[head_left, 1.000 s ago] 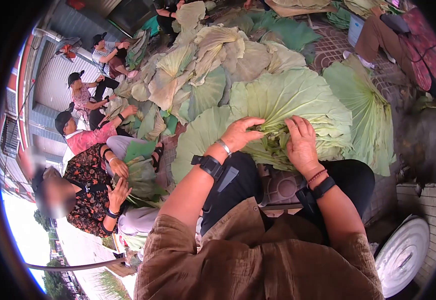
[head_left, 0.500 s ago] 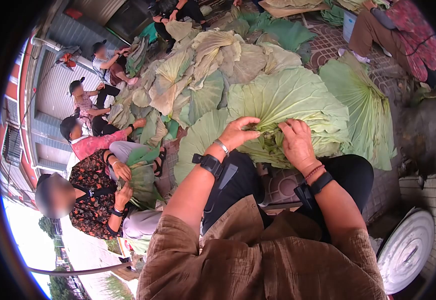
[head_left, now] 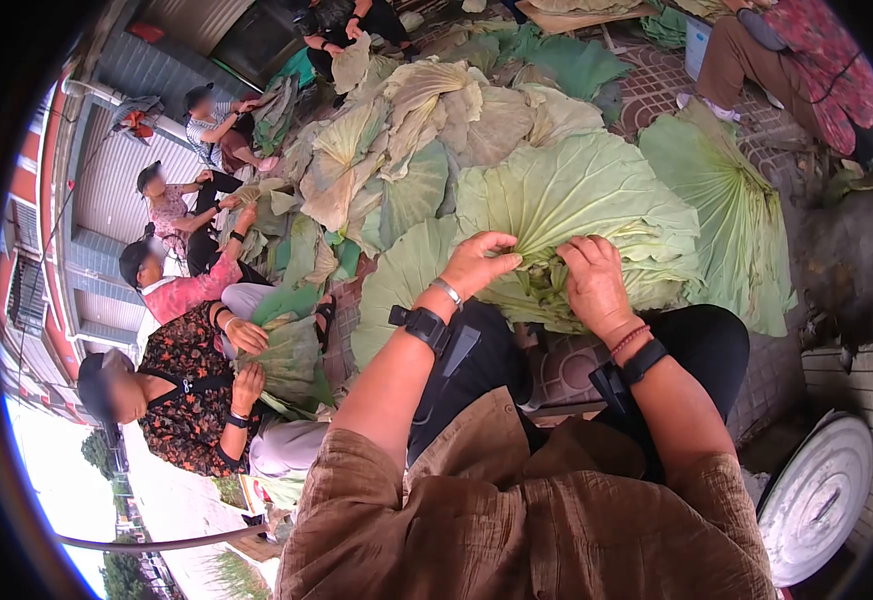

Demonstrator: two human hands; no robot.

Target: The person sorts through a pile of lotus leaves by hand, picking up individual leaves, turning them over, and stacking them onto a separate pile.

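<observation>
A stack of large, pale green lotus leaves (head_left: 587, 190) fans out above my knees, its veins running towards the gathered edge near me. My left hand (head_left: 479, 268) pinches the left side of that edge between thumb and fingers. On the other side, my right hand (head_left: 595, 283) is closed on the same gathered edge, its fingertips bent down into the folds. Between the hands the leaf bases look crumpled and overlapping. Another flat lotus leaf (head_left: 402, 285) lies under the stack at the left, and a folded bunch of leaves (head_left: 722, 215) lies to the right.
Beyond the stack rises a big heap of dry lotus leaves (head_left: 437, 110). Several people sit along the left; the closest, in a patterned shirt (head_left: 192, 410), handles leaves. Another person's trousers (head_left: 742, 65) show at upper right. A round whitish lid (head_left: 819, 500) leans at lower right.
My hands stay almost in place on the lotus leaves, with only slight finger movement. At left, the person in pink has raised a hand, and the nearest person's head has shifted slightly.
</observation>
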